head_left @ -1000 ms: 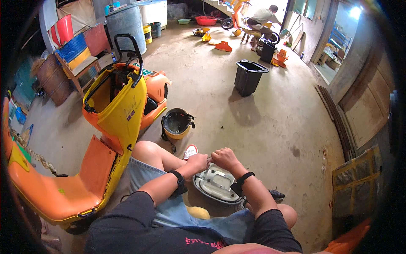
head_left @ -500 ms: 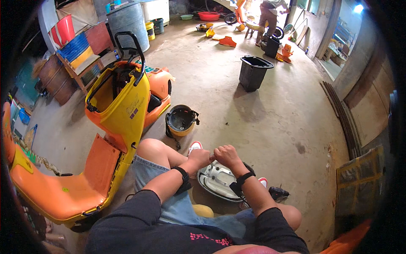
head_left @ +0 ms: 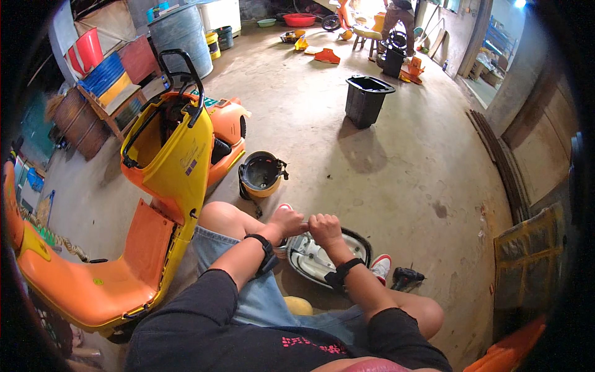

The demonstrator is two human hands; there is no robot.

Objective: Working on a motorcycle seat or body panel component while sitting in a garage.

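Observation:
My left hand (head_left: 287,221) and my right hand (head_left: 325,230) are close together above the floor, both with fingers curled. Something thin seems to run between them, too small to name. Just below lies an oval white shell-like piece (head_left: 306,263) with a dark rim and moulded ribs, between my feet. My right forearm covers part of it. By my right shoe rests a dark power drill (head_left: 407,278). A yellow helmet (head_left: 263,174) with a black inside sits upturned beyond my left knee.
An orange and yellow scooter body (head_left: 162,162) stands close on my left. Ahead is a black open bin (head_left: 367,102). Orange panels (head_left: 326,56) lie farther off, near another person (head_left: 398,28) by a stool. A taped dark panel (head_left: 527,266) leans at right.
The view has shifted slightly. My hands have moved a little left, still close together. More of my right shoe shows, and the distant person has shifted.

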